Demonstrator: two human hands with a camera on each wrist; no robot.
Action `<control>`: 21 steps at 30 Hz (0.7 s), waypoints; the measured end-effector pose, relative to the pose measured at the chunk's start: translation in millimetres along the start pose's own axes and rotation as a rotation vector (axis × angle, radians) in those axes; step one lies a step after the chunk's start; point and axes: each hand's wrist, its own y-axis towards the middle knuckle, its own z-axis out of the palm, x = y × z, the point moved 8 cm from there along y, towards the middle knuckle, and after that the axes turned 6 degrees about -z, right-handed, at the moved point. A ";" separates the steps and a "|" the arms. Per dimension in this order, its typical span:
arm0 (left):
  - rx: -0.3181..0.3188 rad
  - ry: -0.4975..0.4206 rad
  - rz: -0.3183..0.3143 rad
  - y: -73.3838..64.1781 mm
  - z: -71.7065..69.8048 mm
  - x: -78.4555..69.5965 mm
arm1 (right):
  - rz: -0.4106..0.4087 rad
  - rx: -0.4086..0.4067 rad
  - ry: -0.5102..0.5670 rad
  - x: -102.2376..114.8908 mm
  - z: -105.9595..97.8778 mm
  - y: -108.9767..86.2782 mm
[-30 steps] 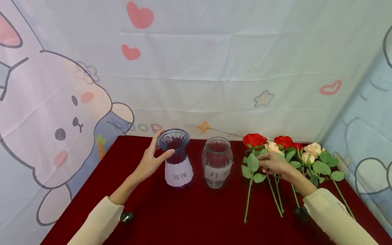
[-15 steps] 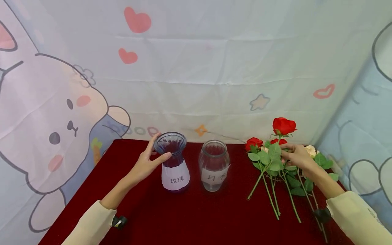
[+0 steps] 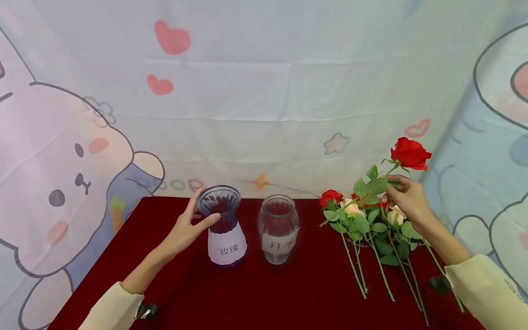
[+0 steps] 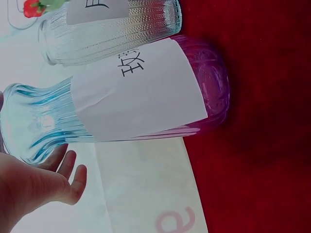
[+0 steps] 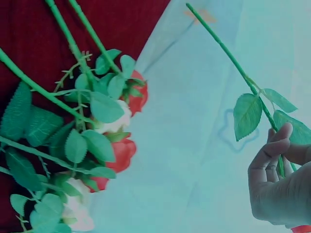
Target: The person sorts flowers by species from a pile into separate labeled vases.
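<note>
Behind everything hangs a pale backdrop (image 3: 247, 91) printed with a rabbit, hearts and a star. A dark red cloth (image 3: 264, 298) covers the table under my hands. My 2 cream sleeves (image 3: 488, 288) reach in from the lower corners. On my right the flowers (image 3: 360, 224) lie heaped, red and cream heads away from me, green stems toward me. The red rose (image 3: 377, 186) is up in the air by that heap, aslant, bloom high to the right, stem end low to the left. The vase (image 3: 222, 223), blue at its flared mouth and purple at its base, stands upright, and the clear jar (image 3: 278, 225) stands just beside it. My left hand (image 3: 187, 229) holds the vase by its top, thumb on the near side, fingers behind. My right hand (image 3: 410, 197) pinches the rose's stem between thumb and fingers. The vase's label (image 3: 227, 245) reads 玫瑰; the jar's label (image 3: 280, 242) begins 月.
</note>
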 end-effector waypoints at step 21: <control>-0.021 0.036 0.030 0.2 -9.3 0.3 | -0.152 -0.273 0.563 66.0 -20.4 13.7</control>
